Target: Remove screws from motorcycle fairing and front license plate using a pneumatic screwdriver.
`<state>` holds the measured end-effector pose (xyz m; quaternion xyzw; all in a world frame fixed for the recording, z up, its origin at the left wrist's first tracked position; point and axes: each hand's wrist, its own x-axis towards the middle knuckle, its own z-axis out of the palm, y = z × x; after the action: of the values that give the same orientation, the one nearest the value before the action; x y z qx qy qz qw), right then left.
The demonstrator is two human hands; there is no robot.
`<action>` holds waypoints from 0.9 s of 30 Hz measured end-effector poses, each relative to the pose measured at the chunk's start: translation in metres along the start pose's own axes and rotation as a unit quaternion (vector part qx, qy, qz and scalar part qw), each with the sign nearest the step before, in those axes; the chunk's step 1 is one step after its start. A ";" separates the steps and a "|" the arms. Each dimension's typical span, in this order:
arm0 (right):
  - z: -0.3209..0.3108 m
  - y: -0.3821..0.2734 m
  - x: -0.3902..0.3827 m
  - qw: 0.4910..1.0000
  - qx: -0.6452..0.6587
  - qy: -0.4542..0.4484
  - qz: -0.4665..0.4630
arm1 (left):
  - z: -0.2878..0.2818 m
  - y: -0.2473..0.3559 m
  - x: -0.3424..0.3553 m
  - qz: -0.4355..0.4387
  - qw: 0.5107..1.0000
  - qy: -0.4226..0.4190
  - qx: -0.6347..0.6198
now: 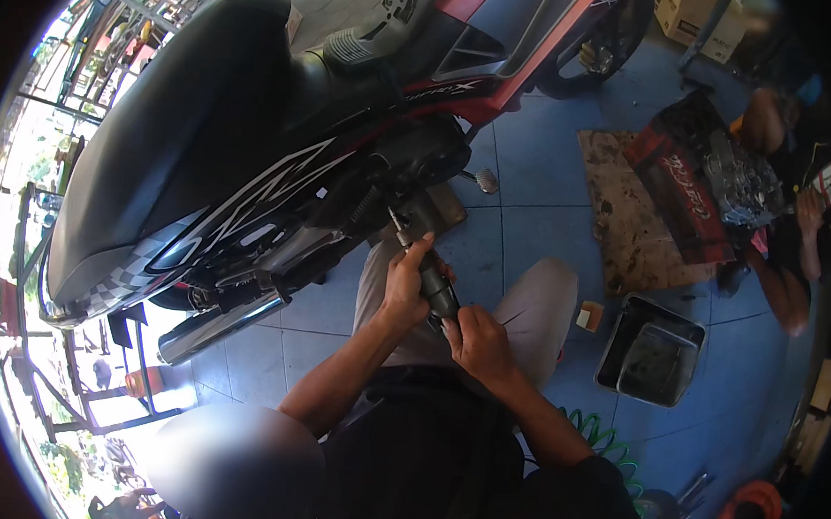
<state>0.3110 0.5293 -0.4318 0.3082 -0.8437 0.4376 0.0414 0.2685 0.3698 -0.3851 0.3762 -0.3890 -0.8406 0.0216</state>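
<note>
A black and red motorcycle (158, 152) with white striping stands across the upper left, its rear exhaust (205, 328) low on the left. In front of my bent knees I hold a dark cylindrical power tool (438, 284), its slim metal tip (397, 218) up at the dark underside of the bike near the engine housing (426, 152); whether it touches a part is unclear. My left hand (406, 287) is closed round the tool's front body. My right hand (477, 347) grips its rear end.
At right, another person's hand (808, 210) is beside a metal engine part (744, 183) and red-black case (672, 207) on a stained board (603, 269). Nested trays (607, 364), a small box (589, 316), green coiled hose (603, 439) and orange container (751, 493) lie around my right.
</note>
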 end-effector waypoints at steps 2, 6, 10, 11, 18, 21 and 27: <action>0.004 -0.005 -0.002 1.000 -0.005 0.013 0.012 | -0.004 0.000 0.003 -0.006 1.000 -0.011 0.009; 0.014 -0.010 -0.005 0.998 -0.014 0.037 0.039 | -0.007 0.002 0.007 -0.010 0.999 -0.017 0.038; 0.024 -0.016 -0.004 0.997 -0.029 0.048 0.056 | -0.009 0.006 0.011 -0.016 0.999 -0.025 0.038; 0.027 -0.016 -0.005 0.996 -0.029 0.055 0.060 | -0.009 0.008 0.010 -0.015 0.998 -0.017 0.050; 0.032 -0.024 0.003 0.998 -0.015 0.050 0.034 | -0.019 0.019 0.011 -0.007 0.999 -0.012 0.048; 0.030 -0.027 0.006 0.999 -0.010 0.038 0.035 | -0.021 0.022 0.009 -0.007 0.998 -0.033 0.048; 0.036 -0.031 0.005 0.994 -0.029 0.046 0.090 | -0.018 0.023 0.009 0.012 0.998 -0.037 0.050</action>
<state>0.3311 0.4862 -0.4299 0.2090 -0.8777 0.4283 0.0500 0.2677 0.3389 -0.3827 0.3404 -0.4357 -0.8333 -0.0016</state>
